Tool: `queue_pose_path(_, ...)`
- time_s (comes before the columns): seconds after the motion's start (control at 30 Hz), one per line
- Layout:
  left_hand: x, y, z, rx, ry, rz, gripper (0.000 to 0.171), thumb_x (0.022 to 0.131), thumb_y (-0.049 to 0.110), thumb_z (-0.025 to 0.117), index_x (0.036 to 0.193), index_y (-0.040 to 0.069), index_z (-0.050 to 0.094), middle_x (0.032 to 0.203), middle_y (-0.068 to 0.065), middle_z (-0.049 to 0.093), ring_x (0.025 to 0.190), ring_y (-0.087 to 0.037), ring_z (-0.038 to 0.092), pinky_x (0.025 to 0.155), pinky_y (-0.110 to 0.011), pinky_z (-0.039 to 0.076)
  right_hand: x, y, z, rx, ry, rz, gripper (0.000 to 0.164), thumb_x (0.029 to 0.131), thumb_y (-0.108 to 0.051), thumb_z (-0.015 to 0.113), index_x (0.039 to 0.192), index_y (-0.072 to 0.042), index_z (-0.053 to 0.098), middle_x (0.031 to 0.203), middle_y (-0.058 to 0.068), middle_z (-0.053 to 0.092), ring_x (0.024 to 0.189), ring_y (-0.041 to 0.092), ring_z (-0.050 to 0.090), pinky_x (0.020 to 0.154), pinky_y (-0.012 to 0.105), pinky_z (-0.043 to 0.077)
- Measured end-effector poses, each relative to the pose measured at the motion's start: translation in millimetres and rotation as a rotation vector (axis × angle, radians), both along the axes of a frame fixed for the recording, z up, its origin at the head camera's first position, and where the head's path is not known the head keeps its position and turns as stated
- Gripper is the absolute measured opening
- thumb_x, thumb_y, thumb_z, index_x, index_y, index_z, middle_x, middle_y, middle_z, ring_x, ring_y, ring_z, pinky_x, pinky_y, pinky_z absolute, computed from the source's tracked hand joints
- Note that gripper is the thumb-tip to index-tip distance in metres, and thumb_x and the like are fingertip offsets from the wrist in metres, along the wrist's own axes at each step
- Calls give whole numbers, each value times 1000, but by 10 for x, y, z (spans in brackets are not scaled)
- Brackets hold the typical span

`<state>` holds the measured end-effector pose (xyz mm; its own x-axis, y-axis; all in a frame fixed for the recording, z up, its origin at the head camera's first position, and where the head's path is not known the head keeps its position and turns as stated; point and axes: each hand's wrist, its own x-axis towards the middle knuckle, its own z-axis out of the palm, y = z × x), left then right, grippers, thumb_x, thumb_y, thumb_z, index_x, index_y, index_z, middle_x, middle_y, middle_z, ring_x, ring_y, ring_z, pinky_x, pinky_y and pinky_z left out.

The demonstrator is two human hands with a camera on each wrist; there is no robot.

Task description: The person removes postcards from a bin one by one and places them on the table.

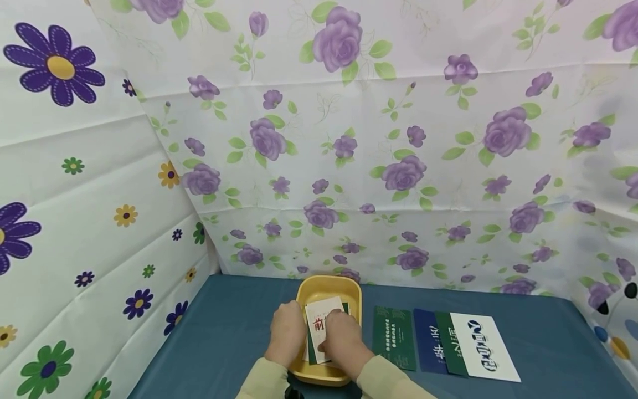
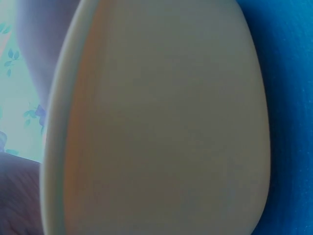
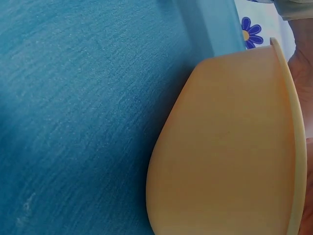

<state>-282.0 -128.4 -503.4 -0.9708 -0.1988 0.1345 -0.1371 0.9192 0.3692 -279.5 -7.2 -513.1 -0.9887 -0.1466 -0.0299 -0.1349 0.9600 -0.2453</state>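
A stack of cards, white with red characters on top (image 1: pixel 324 313) and green beneath, lies in a yellow plastic basin (image 1: pixel 356 296). My right hand (image 1: pixel 346 341) reaches over the basin's right rim and grips the cards, its thumb on the white face. At the left rim, my left hand (image 1: pixel 289 332) bends inward with knuckles up; its fingertips are hidden, and I cannot tell what they hold. Both wrist views look at the basin's outer walls (image 2: pixel 171 117) (image 3: pixel 225 147), with parts of the hands beyond the rim.
Right of the basin lie a green card (image 1: pixel 394 335), a blue card (image 1: pixel 430 341), a dark green card (image 1: pixel 452 343) and a white card with dark lettering (image 1: pixel 503 354), some overlapping. A blue cloth (image 1: pixel 219 332) covers the table. Flowered sheets (image 1: pixel 349 138) enclose the back and sides.
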Motion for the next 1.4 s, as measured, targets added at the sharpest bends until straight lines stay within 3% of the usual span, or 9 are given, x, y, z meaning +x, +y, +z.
queue_pose_path(0.2,1,14,14,11,8,2,9,86,1,60,78,1,63,65,-14,62,54,-26,63,40,-31,44,13,-31,12,94,152,-19,74,51,-42,90,97,5,58,80,14,60,76,27,59,65,38,54)
queue_pose_path(0.33,4,23,19,15,-7,13,10,88,3,59,78,2,63,64,-12,61,53,-23,62,40,-30,44,5,-30,-7,76,246,-25,38,68,-22,82,89,2,61,74,12,58,71,26,59,60,38,54)
queue_pose_path(0.4,11,25,17,16,-15,17,10,88,3,59,79,2,63,64,-11,60,53,-22,61,40,-30,44,1,-16,-5,37,262,-25,17,75,-10,74,83,-1,61,72,10,58,69,25,60,58,38,54)
queue_pose_path(0.47,18,27,22,22,-23,19,10,88,3,59,79,3,63,64,-11,60,54,-22,61,41,-31,44,-1,6,10,3,244,-20,10,79,-5,70,82,-2,61,71,9,58,68,23,60,57,38,53)
queue_pose_path(0.73,27,35,29,21,1,13,9,88,3,60,80,2,64,65,-11,60,54,-22,61,40,-30,45,2,121,92,-106,174,11,22,79,-6,70,99,-3,60,76,8,60,65,21,61,52,35,50)
queue_pose_path(1.13,15,18,-10,30,6,-2,12,90,3,55,82,1,63,70,-13,63,57,-22,64,42,-31,47,7,279,151,-251,168,42,15,80,-10,71,88,-8,58,70,1,58,60,10,55,47,23,41)
queue_pose_path(1.4,24,28,11,35,-11,2,11,91,3,55,84,1,63,69,-11,62,57,-20,63,44,-32,48,5,331,215,-393,105,-4,20,80,-11,72,98,-7,63,74,0,61,62,9,56,47,21,43)
